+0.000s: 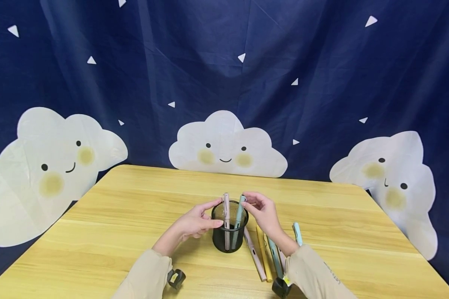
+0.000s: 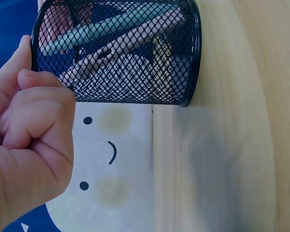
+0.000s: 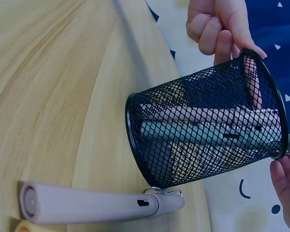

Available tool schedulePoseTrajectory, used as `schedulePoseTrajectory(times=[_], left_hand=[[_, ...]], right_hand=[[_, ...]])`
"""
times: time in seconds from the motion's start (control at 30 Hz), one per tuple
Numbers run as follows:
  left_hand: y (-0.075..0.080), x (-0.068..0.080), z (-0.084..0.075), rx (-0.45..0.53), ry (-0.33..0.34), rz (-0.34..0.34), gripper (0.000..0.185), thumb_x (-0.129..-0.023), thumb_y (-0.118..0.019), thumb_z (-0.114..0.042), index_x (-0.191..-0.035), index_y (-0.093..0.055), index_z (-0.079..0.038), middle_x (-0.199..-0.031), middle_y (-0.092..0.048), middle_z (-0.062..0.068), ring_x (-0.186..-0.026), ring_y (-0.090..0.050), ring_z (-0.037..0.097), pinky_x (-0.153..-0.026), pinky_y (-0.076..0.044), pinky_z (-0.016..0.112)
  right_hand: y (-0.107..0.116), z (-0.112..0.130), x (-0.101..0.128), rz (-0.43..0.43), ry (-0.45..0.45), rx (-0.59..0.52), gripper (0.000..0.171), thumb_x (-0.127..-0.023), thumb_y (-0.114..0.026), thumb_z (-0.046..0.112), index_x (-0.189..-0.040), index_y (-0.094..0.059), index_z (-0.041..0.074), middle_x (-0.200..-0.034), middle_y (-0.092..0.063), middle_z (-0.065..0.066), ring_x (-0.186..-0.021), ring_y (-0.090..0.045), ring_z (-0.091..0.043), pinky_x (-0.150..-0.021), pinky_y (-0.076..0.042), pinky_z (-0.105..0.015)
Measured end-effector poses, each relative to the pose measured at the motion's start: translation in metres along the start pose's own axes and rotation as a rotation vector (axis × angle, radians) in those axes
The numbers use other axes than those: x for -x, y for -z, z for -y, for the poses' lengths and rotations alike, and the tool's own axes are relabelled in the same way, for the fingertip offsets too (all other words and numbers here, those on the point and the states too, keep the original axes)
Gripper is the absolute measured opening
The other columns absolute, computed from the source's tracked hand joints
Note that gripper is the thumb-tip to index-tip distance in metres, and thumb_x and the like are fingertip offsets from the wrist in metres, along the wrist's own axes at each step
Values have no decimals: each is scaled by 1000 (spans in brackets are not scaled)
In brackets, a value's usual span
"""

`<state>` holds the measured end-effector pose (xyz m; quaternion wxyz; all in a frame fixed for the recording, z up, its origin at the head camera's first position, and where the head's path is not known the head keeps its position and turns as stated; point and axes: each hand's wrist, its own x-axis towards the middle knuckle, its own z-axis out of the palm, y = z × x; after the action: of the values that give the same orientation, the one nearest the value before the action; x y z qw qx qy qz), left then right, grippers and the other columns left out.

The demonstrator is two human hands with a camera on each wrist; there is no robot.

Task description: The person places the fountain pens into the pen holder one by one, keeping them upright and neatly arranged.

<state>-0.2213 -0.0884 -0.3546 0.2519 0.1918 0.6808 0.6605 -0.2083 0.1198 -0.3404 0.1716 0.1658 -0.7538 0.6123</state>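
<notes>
At centre frame our left hand grips the cup, fingers clamped on its rim. Our right hand pinches the teal pen standing inside. More pens lie on the counter, lower right.

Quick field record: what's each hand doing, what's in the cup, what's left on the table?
left hand: thumb and forefinger on rim of black mesh pen cup
right hand: pinches top of teal pen standing in cup
also in cup: pale pink pen, upright
on wooden table: loose pens right of cup, under right forearm
</notes>
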Motion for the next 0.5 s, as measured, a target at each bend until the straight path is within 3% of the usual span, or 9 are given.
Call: schedulePoseTrajectory(times=[0.5], left_hand=[[-2,1,0,-23,-1,-27,74,-82,-65,-13,-143,-22,-12,-47,-27,-6,-37,-22,7,-35,-16,18]], right_hand=[[4,-31,-3,-3,37,-28,22,-79,-62,-7,-100,-60,-10,-92,-60,-27,-80,-60,-20,-70,-47,-20]])
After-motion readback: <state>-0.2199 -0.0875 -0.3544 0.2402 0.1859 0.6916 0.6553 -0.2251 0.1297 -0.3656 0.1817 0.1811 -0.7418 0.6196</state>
